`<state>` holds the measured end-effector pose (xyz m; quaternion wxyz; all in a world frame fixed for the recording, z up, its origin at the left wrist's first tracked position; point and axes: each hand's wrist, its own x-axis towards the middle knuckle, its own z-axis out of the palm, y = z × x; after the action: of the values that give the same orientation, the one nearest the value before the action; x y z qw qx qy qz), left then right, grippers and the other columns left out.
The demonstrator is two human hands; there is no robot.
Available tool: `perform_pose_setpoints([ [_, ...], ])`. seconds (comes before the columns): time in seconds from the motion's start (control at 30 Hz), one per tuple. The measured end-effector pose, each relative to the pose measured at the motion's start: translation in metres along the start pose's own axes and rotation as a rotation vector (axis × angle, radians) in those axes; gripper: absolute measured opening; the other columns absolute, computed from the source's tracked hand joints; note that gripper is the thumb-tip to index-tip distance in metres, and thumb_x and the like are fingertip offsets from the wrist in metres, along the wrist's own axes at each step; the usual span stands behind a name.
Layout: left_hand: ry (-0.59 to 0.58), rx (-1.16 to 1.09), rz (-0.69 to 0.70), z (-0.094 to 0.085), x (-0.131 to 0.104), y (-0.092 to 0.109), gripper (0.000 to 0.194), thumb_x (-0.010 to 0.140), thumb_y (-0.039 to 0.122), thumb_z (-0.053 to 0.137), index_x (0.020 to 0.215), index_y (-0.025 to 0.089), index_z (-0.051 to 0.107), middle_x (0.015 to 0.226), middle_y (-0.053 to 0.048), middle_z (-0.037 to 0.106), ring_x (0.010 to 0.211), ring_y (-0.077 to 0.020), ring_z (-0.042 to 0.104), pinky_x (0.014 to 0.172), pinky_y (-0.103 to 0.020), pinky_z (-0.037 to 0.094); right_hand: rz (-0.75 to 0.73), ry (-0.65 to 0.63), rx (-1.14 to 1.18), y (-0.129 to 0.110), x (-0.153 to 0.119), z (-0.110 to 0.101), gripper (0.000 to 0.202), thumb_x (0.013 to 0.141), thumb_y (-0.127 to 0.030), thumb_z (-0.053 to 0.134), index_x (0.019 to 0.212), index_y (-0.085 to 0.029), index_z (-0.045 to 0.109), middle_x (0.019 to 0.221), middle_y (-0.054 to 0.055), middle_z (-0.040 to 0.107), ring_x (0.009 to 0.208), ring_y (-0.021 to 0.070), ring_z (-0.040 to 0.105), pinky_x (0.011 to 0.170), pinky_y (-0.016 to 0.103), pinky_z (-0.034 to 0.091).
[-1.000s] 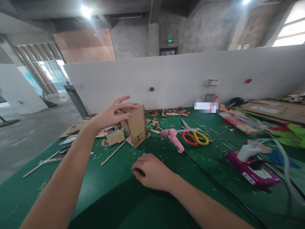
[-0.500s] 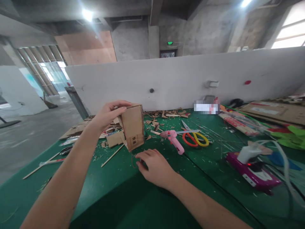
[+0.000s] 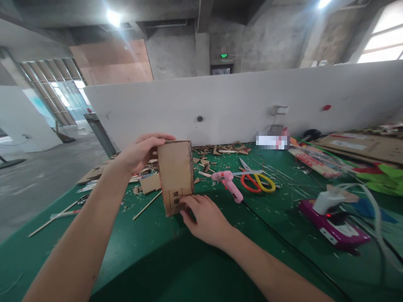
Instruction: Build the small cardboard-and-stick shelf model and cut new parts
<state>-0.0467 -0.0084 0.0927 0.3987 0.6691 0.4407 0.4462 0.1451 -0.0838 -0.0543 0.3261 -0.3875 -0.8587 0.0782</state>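
Observation:
A tall, narrow cardboard box (image 3: 175, 167) with dark printed characters near its bottom stands nearly upright, raised above the green tabletop. My left hand (image 3: 143, 151) is closed on its upper left edge, thumb along the top and fingers partly hidden behind. At the lower right corner, my right hand (image 3: 204, 216) has bent fingers over the printed face and the thumb by the bottom edge, gripping there. A thin, blurred strand hangs below the box. Just right of the box lies a pink hot glue gun (image 3: 231, 186) with a clear glue stick in its back.
Scissors (image 3: 258, 183) with red and yellow handles lie beyond the glue gun. Cardboard scraps (image 3: 217, 149) litter the back. A purple power strip (image 3: 333, 228) with plugs sits right, and a black cord crosses the front. Thin wooden sticks (image 3: 53, 219) lie left.
The box has come lower and nearer, its printed face turning more toward me. My right fingers, apart from it before, now meet its lower corner.

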Motion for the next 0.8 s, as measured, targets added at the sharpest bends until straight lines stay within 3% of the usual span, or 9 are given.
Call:
perform_pose_setpoints([
  [0.33, -0.039, 0.015, 0.040, -0.001, -0.002, -0.001, 0.030, 0.077, 0.035, 0.063, 0.101, 0.018, 0.070, 0.103, -0.011, 0.068, 0.085, -0.0222, 0.062, 0.068, -0.034, 0.052, 0.072, -0.046, -0.144, 0.001, 0.002, -0.010, 0.014, 0.090, -0.024, 0.045, 0.096, -0.021, 0.058, 0.089, 0.003, 0.068, 0.079, 0.0177, 0.061, 0.070, 0.029, 0.039],
  [0.63, -0.024, 0.025, 0.032, 0.000, -0.003, 0.001, 0.029, 0.075, 0.037, 0.066, 0.098, 0.020, 0.071, 0.095, -0.008, 0.068, 0.079, -0.0192, 0.060, 0.064, -0.032, 0.051, 0.091, -0.055, -0.217, 0.000, 0.004, -0.015, 0.016, 0.090, -0.026, 0.044, 0.095, -0.021, 0.058, 0.087, 0.003, 0.068, 0.075, 0.0184, 0.063, 0.067, 0.029, 0.040],
  [0.73, -0.038, 0.035, 0.026, -0.004, -0.002, -0.001, 0.035, 0.076, 0.041, 0.066, 0.105, 0.021, 0.070, 0.102, -0.010, 0.068, 0.084, -0.0211, 0.062, 0.069, -0.035, 0.053, 0.161, -0.101, -0.312, -0.005, 0.005, -0.028, 0.020, 0.091, -0.029, 0.042, 0.092, -0.021, 0.061, 0.083, 0.006, 0.069, 0.072, 0.0212, 0.065, 0.063, 0.032, 0.042],
  [0.8, -0.083, 0.032, 0.014, -0.007, -0.002, -0.003, 0.040, 0.076, 0.042, 0.066, 0.111, 0.022, 0.068, 0.109, -0.011, 0.067, 0.090, -0.0234, 0.063, 0.074, -0.037, 0.054, 0.293, -0.192, -0.442, -0.008, 0.004, -0.046, 0.027, 0.090, -0.035, 0.043, 0.088, -0.018, 0.064, 0.075, 0.011, 0.068, 0.067, 0.0257, 0.065, 0.059, 0.035, 0.043],
])
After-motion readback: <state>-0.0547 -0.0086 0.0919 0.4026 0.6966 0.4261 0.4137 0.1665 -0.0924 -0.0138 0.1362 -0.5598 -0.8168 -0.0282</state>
